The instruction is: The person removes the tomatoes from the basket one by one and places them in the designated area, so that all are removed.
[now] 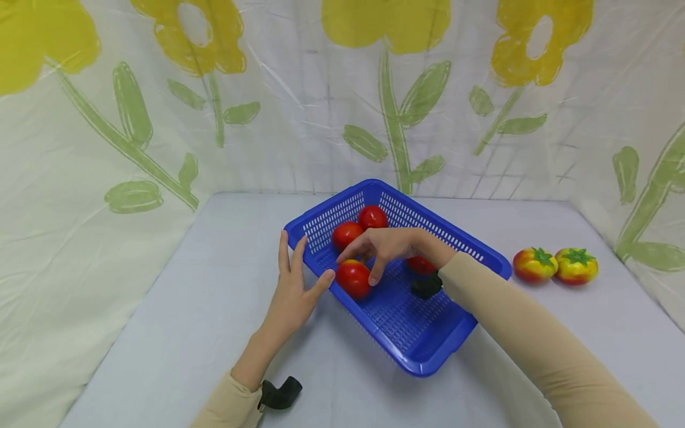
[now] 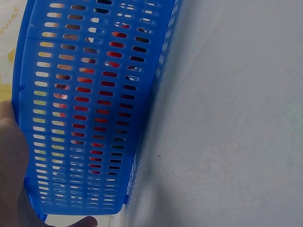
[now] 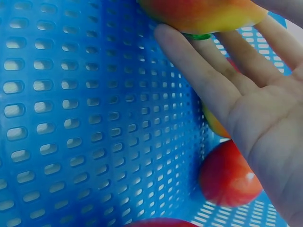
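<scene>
A blue plastic basket (image 1: 380, 334) with slotted walls stands at an angle on the table. Inside it, my right hand (image 1: 393, 244) pinches a red and yellow tomato (image 1: 353, 282) beside the near left wall, thumb on one side and fingers on the other. The right wrist view shows the green stalk end of this tomato (image 3: 213, 14) at the fingers. Two red tomatoes lie in the far left corner, one tomato (image 1: 373, 217) behind the other. A further tomato (image 1: 420, 265) is partly covered by my right forearm. My left hand (image 1: 294, 294) touches the basket's left rim, fingers spread and extended.
Two red-yellow tomatoes (image 1: 535, 265) with green star-shaped tops sit together on the white table (image 1: 176, 333), right of the basket. A white cloth (image 1: 299, 119) with yellow flowers hangs behind. Black wrist cameras (image 1: 282, 393) are on both arms.
</scene>
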